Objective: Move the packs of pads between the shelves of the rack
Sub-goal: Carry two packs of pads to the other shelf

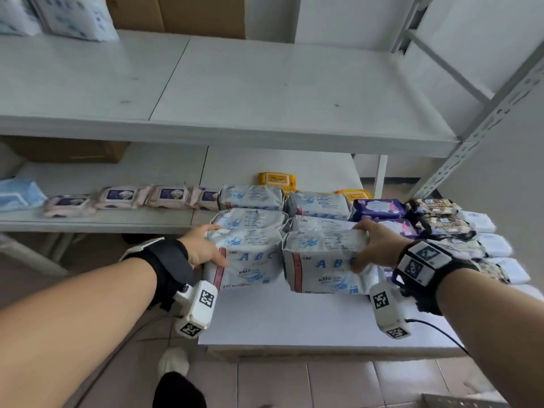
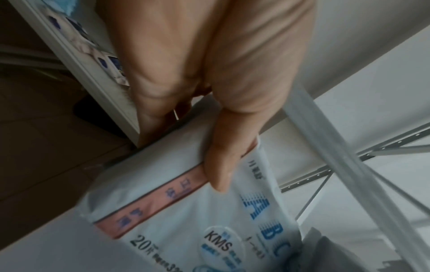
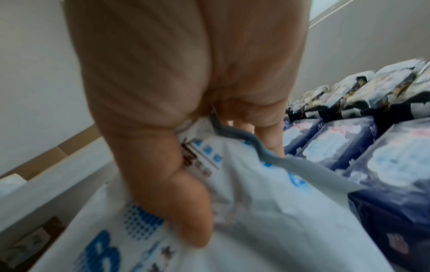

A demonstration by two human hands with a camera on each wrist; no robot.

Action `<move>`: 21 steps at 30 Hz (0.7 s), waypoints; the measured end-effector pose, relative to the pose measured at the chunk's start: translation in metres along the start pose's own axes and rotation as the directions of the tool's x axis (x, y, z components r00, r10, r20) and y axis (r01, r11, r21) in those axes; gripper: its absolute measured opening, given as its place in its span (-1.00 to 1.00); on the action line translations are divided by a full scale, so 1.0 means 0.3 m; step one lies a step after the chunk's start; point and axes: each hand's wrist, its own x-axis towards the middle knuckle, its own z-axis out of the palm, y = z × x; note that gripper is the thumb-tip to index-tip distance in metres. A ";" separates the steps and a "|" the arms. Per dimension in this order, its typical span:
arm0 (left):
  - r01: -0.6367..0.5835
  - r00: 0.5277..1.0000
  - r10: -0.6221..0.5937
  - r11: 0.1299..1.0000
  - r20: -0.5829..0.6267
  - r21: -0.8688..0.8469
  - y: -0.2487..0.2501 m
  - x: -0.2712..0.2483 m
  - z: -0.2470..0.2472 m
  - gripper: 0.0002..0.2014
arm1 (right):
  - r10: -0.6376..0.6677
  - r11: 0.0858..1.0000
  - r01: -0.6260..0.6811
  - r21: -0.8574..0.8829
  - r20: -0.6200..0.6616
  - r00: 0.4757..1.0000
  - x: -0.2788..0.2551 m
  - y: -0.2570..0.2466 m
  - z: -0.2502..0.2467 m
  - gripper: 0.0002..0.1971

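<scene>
Two white "ABC" packs of pads stand side by side at the front of the low white shelf (image 1: 294, 319). My left hand (image 1: 203, 245) grips the left pack (image 1: 250, 257) by its left end, thumb on the front face, fingers over the top. The left wrist view shows the thumb (image 2: 221, 165) pressed beside the pack's (image 2: 186, 230) pink stripe. My right hand (image 1: 374, 245) grips the right pack (image 1: 321, 260) by its right end. In the right wrist view the thumb (image 3: 181, 202) dents that pack's (image 3: 256, 220) wrapper. Several more white ABC packs (image 1: 253, 197) lie in rows behind.
The upper shelf (image 1: 235, 92) is bare in the middle, with white packs (image 1: 73, 19) and a cardboard box (image 1: 176, 13) at the back. Dark purple packs (image 1: 378, 209), black-patterned packs (image 1: 435, 210), orange packs (image 1: 275, 179) and pink packs (image 1: 117, 197) crowd the lower shelves. A slotted upright (image 1: 485, 128) stands right.
</scene>
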 end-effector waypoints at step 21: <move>-0.014 0.970 0.119 0.899 -0.214 0.437 -0.168 0.179 0.053 -0.38 | 0.118 0.968 -0.178 -0.179 -0.302 0.946 0.222 0.202 0.254 -0.19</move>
